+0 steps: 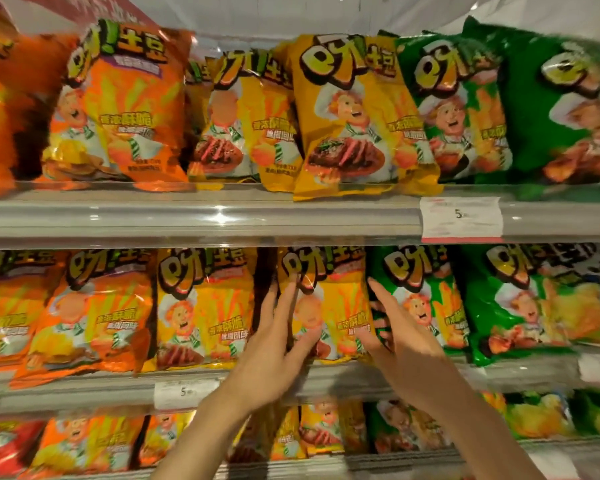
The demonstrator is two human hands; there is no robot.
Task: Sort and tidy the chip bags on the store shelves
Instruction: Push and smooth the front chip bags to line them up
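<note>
Reaching up with both arms, I have my hands at the middle shelf (84, 386). My left hand (274, 355) is on the left side of a yellow chip bag (326, 303) that stands on that shelf. The fingers are straight and spread out, and the tips lie flat on the front of the bag. My thumb points to the right along the bottom of the bag. Nothing is grabbed in this hand; it only touches. My left arm comes up from the bottom of the view and leans to the right.

My right hand (402, 344) is on the other side of the same yellow bag, right where it meets a green chip bag (420, 292). The fingers are long and straight and point up and to the left. They rest on the edge between the two bags. This hand is loose too and holds nothing. My right arm comes up from the bottom right corner.

The yellow bag stands up between my two hands. Another yellow bag (201, 306) stands to its left, and orange bags (94, 313) stand farther left.

On the top shelf (187, 216) there are more orange, yellow and green bags. A white price tag (461, 216) sits on its front edge. The lowest shelf has more bags, but they look blurry.
</note>
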